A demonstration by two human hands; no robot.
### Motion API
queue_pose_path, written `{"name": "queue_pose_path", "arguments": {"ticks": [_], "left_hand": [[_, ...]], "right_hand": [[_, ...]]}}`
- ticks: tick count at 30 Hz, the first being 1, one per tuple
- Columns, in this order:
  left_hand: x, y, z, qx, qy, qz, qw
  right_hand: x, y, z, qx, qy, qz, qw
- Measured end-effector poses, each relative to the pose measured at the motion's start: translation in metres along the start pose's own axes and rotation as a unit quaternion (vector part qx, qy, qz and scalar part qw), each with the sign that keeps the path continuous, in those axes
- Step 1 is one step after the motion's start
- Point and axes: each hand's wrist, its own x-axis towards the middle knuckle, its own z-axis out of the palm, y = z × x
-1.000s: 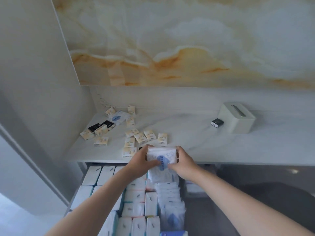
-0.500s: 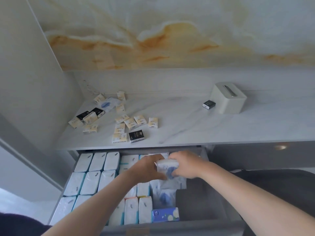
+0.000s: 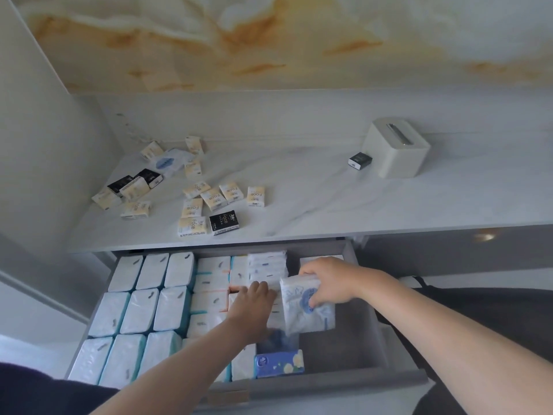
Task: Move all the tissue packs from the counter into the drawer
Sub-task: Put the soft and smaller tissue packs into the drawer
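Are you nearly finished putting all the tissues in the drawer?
Not yet. Done: the drawer already holds many rows of packs. In hand: the right hand grips a white-and-blue pack over the drawer's bare right side, while the left hand rests on those rows. Left: over a dozen small packs lie on the counter, plus a black pack beside the white box.

white-and-blue tissue pack (image 3: 302,307), grey drawer (image 3: 344,345)
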Motion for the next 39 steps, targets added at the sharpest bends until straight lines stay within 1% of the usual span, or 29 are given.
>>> {"name": "queue_pose_path", "arguments": {"ticks": [4,7,10,13,15,16,18,20,22,25,26,28,30,31,32,33,34,35,36,37,39], "left_hand": [[0.004,0.002,-0.006,0.011,-0.005,-0.006,1.0],[0.008,-0.005,-0.01,-0.023,0.035,-0.03,0.999],[0.007,-0.013,-0.008,-0.034,0.054,-0.033,0.997],[0.006,-0.019,-0.002,-0.041,0.046,-0.009,0.998],[0.008,-0.026,0.0,-0.088,0.028,0.022,0.995],[0.008,-0.031,0.001,-0.119,0.015,0.033,0.992],[0.007,-0.039,-0.002,-0.175,-0.02,0.036,0.984],[0.002,-0.042,-0.005,-0.204,-0.041,0.026,0.978],[-0.003,-0.041,-0.008,-0.19,-0.018,0.034,0.981],[-0.01,-0.034,-0.01,-0.13,0.028,0.048,0.99],[-0.012,-0.031,-0.008,-0.104,0.03,0.051,0.993],[-0.015,-0.027,-0.004,-0.069,0.012,0.052,0.996],[-0.015,-0.025,0.0,-0.059,0.003,0.05,0.997],[-0.015,-0.024,0.0,-0.058,0.006,0.049,0.997],[-0.015,-0.024,-0.001,-0.06,0.009,0.049,0.997],[-0.015,-0.024,-0.002,-0.065,0.01,0.05,0.997],[-0.016,-0.024,-0.003,-0.07,0.011,0.05,0.996],[-0.017,-0.023,-0.002,-0.074,0.01,0.05,0.996],[-0.018,-0.022,-0.001,-0.079,0.005,0.049,0.996],[-0.019,-0.021,0.001,-0.086,-0.008,0.048,0.995],[-0.021,-0.018,0.005,-0.089,-0.035,0.046,0.994]], "right_hand": [[0.004,-0.001,0.006,-0.014,-0.019,-0.009,1.0],[0.009,-0.008,0.016,-0.017,-0.011,-0.026,0.999],[0.015,-0.017,0.037,-0.06,0.017,-0.037,0.997],[0.022,-0.025,0.07,-0.103,0.028,-0.062,0.992],[0.024,-0.028,0.092,-0.117,0.026,-0.062,0.991],[0.025,-0.029,0.102,-0.107,0.026,-0.048,0.993],[0.026,-0.03,0.118,-0.054,0.021,-0.011,0.998],[0.027,-0.031,0.123,0.02,0.0,0.012,1.0],[0.028,-0.028,0.116,0.067,-0.027,0.023,0.997],[0.026,-0.018,0.102,0.074,-0.027,0.038,0.996],[0.025,-0.015,0.098,0.089,-0.008,0.043,0.995],[0.024,-0.013,0.094,0.117,0.064,0.065,0.989],[0.026,-0.012,0.094,0.151,0.137,0.122,0.971],[0.028,-0.012,0.095,0.178,0.145,0.17,0.958],[0.029,-0.014,0.097,0.223,0.126,0.221,0.941],[0.031,-0.015,0.1,0.286,0.079,0.255,0.92],[0.031,-0.016,0.104,0.356,0.024,0.256,0.898],[0.032,-0.018,0.108,0.415,-0.024,0.237,0.878],[0.032,-0.02,0.112,0.447,-0.052,0.217,0.866],[0.033,-0.021,0.114,0.461,-0.065,0.203,0.862],[0.033,-0.021,0.112,0.427,-0.07,0.186,0.882]]}}
